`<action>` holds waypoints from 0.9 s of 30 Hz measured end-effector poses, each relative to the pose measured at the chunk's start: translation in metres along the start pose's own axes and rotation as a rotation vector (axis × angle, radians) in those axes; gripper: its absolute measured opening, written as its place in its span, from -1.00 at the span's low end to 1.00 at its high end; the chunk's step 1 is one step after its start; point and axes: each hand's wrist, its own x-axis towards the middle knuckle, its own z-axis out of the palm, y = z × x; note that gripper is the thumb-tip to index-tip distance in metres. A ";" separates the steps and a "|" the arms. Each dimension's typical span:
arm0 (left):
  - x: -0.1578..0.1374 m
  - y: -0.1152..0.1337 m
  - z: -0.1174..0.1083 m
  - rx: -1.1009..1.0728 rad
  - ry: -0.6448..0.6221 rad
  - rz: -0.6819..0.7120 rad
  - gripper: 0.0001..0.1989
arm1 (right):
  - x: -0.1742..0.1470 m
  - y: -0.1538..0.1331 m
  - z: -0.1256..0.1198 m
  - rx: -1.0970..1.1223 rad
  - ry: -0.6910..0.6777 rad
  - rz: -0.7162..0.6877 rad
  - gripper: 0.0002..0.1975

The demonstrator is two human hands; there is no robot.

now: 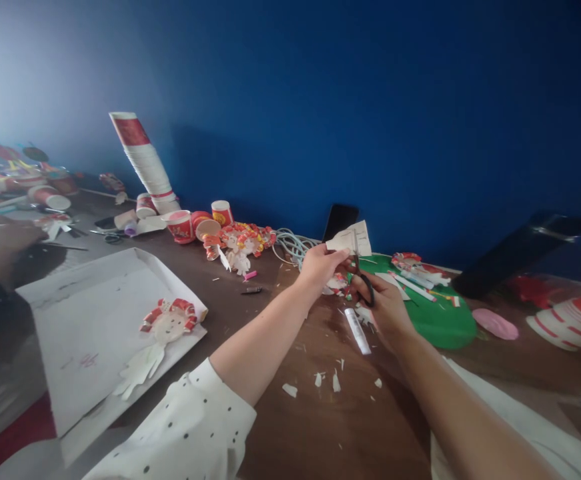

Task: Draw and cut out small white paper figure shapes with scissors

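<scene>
My left hand (323, 267) pinches a small piece of white paper (343, 241) by its left end and holds it up above the table. In my right hand (381, 300) is a pair of scissors (367, 288) with black handles, the blades pointing up at the paper and reaching its lower right part. Whether the blades are closed is too small to tell. Below my hands a white glue stick (357, 331) lies on the brown table (315, 440), with several paper scraps (336, 381) in front of it.
At left, a white box lid (90, 320) carries a paper figure (167, 327) with red-and-white trim. Another person's hand (7, 240) is beyond it. A leaning stack of paper cups (145, 160) stands by the blue wall. Markers (413, 283) lie on a green sheet (440, 320).
</scene>
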 end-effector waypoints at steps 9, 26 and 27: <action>-0.003 0.012 0.003 -0.151 0.179 0.099 -0.89 | 0.002 0.007 0.007 -0.006 -0.036 -0.045 -0.53; -0.006 0.001 0.006 -0.022 0.072 0.084 -0.78 | 0.012 -0.003 0.008 0.528 0.273 0.024 -0.60; -0.005 -0.002 0.006 0.025 0.049 0.086 -0.77 | 0.013 -0.006 0.007 0.554 0.304 0.011 -0.60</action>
